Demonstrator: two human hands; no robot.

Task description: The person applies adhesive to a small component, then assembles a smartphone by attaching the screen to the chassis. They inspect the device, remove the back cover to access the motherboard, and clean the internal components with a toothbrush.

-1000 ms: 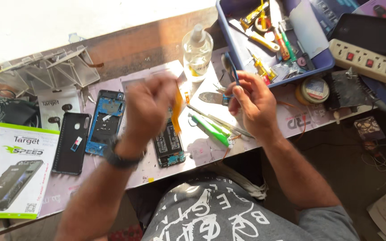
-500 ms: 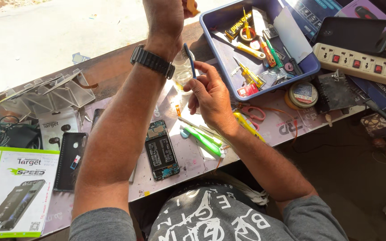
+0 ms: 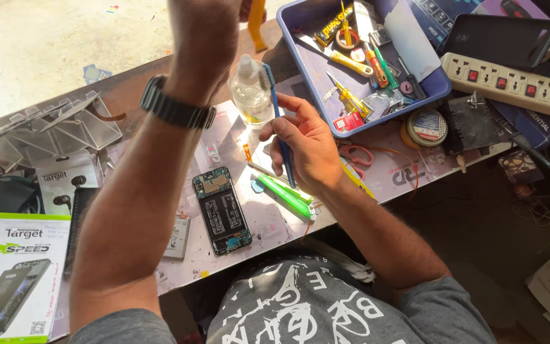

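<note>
While the left hand (image 3: 208,25) is raised high near the top edge of the head view, fingers curled on something partly out of frame, what it holds cannot be told; a yellow strip (image 3: 257,25) shows just beside it. Black wristwatch (image 3: 176,111) on the left wrist. Right hand (image 3: 307,146) grips a blue toothbrush (image 3: 279,121) upright, bristle end up, just beside a clear plastic bottle (image 3: 249,95) standing on the worktop (image 3: 224,255). Opened phone (image 3: 222,210) with bare circuit board lies flat below the hands, untouched. Green tool (image 3: 286,196) lies near the right wrist. Blue tray (image 3: 437,86) of screwdrivers at upper right, white power strip (image 3: 510,86) beyond it. Green-white phone box (image 3: 11,280) at far left.
</note>
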